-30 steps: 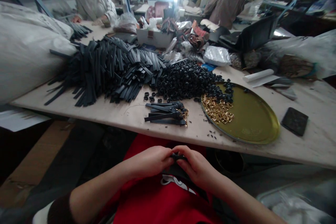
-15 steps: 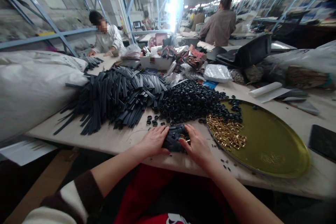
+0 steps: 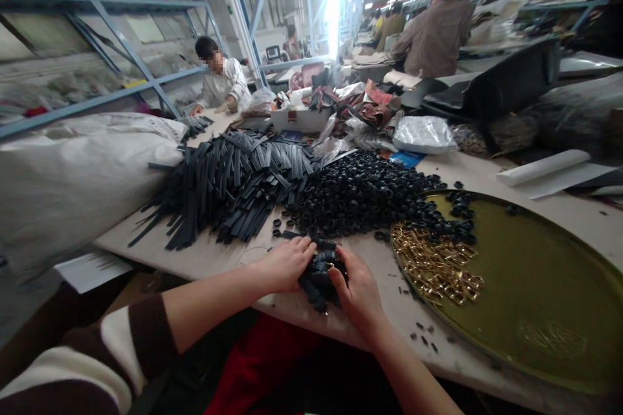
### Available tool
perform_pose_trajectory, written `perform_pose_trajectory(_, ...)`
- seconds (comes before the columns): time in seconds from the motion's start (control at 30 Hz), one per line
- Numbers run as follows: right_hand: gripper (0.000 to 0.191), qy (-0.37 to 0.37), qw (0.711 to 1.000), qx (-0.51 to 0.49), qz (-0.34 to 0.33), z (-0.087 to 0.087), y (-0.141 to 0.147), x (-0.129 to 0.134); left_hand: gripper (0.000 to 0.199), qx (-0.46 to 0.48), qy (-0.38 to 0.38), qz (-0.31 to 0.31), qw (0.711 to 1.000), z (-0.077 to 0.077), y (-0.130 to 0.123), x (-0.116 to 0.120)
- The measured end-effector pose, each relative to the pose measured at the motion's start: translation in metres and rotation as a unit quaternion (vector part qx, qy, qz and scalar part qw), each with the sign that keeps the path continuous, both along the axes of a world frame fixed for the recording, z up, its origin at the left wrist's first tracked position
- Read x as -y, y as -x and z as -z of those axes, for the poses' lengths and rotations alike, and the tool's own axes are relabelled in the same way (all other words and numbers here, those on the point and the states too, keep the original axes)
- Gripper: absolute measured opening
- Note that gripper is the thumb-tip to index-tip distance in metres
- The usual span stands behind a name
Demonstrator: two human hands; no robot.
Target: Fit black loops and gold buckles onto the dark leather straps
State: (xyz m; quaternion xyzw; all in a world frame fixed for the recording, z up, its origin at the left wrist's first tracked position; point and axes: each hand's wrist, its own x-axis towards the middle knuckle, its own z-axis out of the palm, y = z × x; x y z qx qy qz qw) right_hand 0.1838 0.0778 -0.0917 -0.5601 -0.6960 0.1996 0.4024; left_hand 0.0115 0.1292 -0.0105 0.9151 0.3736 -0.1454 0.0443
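Observation:
Between my two hands, near the table's front edge, is a bundle of black straps (image 3: 318, 275) with small gold metal parts showing among them. My left hand (image 3: 288, 264) is closed over its left side, with the fingertips on top. At the other side my right hand (image 3: 359, 286) grips it, fingers behind and thumb in front. Some strap ends stick out toward the table edge and beyond my left fingertips. Just past my hands lies a heap of small black loops (image 3: 360, 191). A large pile of flat black strips (image 3: 233, 181) lies to its left.
To the right, a gold-coloured oval tray (image 3: 530, 272) holds gold buckles (image 3: 433, 262) and some black loops. A white sack (image 3: 87, 168) bulges at left. Behind stand a box of scraps (image 3: 299, 120) and a plastic-wrapped packet (image 3: 423, 134). Other people work farther back.
The view has shifted, so the table's things sit farther right. The bundle has turned between my hands, its lower ends now pointing toward the table edge. My left fingers are drawn closer together.

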Motion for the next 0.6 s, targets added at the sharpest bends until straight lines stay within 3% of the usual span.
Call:
perform_pose_trajectory(0.2, 0.051, -0.009, 1.000, 0.016, -0.013, 0.000, 0.000, 0.001, 0.078, -0.002, 0.018, -0.013, 1.000, -0.008, -0.001, -0.002)
perform_pose_trajectory(0.5, 0.047, 0.038, 0.997, -0.032, -0.058, 0.004, -0.003, 0.005, 0.039, 0.012, 0.021, -0.055, 0.998, 0.004, -0.003, 0.017)
perform_pose_trajectory(0.6, 0.051, 0.072, 0.997, -0.012, -0.037, 0.013, -0.010, 0.010, 0.032, 0.033, 0.026, -0.073, 0.996, 0.008, 0.000, 0.028)
